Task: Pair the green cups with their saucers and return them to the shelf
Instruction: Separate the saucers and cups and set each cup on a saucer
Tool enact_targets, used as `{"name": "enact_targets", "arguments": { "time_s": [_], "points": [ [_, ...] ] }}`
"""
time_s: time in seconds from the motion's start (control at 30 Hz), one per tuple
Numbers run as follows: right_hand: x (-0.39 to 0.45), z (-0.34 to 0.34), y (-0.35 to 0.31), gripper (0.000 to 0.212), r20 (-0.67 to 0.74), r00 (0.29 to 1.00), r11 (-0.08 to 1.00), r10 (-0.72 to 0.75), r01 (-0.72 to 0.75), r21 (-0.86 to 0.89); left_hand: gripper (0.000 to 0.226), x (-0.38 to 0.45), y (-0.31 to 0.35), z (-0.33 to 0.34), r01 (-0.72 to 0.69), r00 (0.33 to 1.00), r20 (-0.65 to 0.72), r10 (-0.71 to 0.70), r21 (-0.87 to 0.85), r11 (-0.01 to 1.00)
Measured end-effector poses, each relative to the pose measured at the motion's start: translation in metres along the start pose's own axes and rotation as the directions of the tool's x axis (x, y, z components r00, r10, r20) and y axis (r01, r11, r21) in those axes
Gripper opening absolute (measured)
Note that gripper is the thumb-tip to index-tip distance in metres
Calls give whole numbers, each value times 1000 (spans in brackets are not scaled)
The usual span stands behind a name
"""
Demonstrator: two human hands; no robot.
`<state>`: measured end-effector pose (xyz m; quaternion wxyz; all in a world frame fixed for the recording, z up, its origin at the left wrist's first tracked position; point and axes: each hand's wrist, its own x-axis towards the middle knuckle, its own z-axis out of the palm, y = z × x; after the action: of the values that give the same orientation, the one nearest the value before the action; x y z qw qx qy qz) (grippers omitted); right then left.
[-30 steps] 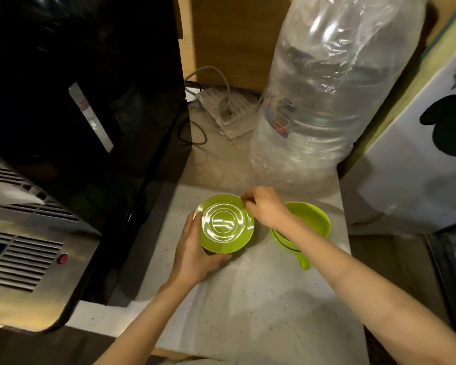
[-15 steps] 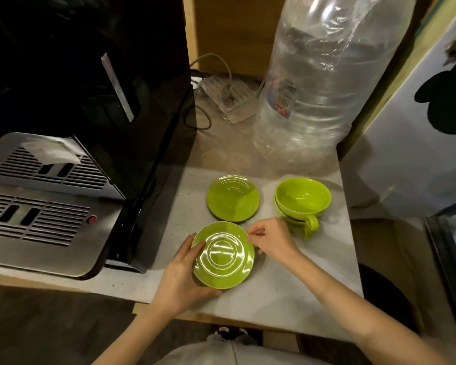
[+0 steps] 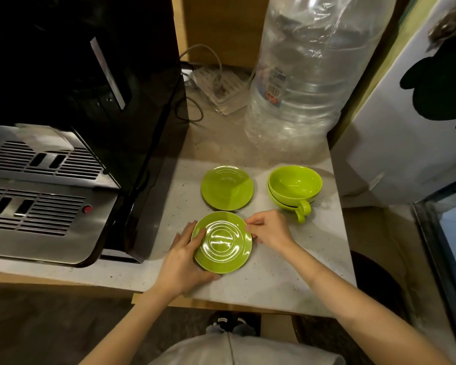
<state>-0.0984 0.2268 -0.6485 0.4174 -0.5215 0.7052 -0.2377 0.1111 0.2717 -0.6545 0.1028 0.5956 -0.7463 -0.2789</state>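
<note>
A green saucer (image 3: 223,242) lies near the front of the pale counter (image 3: 287,280). My left hand (image 3: 182,259) grips its left rim from below and my right hand (image 3: 267,230) pinches its right rim. A second green saucer (image 3: 227,187) rests flat just behind it. To the right, two green cups (image 3: 294,185) sit nested one in the other, with their handles pointing toward me.
A black and steel coffee machine (image 3: 63,154) fills the left side. A large clear water bottle (image 3: 300,75) stands at the back right, with a power strip (image 3: 219,88) and cables beside it. A white cabinet (image 3: 411,127) borders the counter on the right.
The held saucer has come from beside the cups toward the counter's front edge, uncovering the second saucer that lay beneath it. Both hands have kept their hold on the rim.
</note>
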Motion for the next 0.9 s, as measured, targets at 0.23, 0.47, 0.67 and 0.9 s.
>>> {"name": "enact_targets", "arguments": {
  "time_s": [0.23,0.47,0.67,0.9],
  "points": [
    [6,2,2,20,-23,1000,1000,-2,2,9,116,9,-3,-3,-19,998,55,21,-35,999],
    [-5,-6,-11,32,-35,995,984,-92,85,-156,97,21,16,-18,81,987,148,-69,-78,994],
    [-26,-47,-40,29,-113,952,957,-286,278,-81,33,59,72,-33,-1,997,-79,-27,-332,943],
    [4,-117,-13,17,-480,876,988,-55,118,102,35,116,128,-27,176,974,224,-22,-697,695]
  ]
}}
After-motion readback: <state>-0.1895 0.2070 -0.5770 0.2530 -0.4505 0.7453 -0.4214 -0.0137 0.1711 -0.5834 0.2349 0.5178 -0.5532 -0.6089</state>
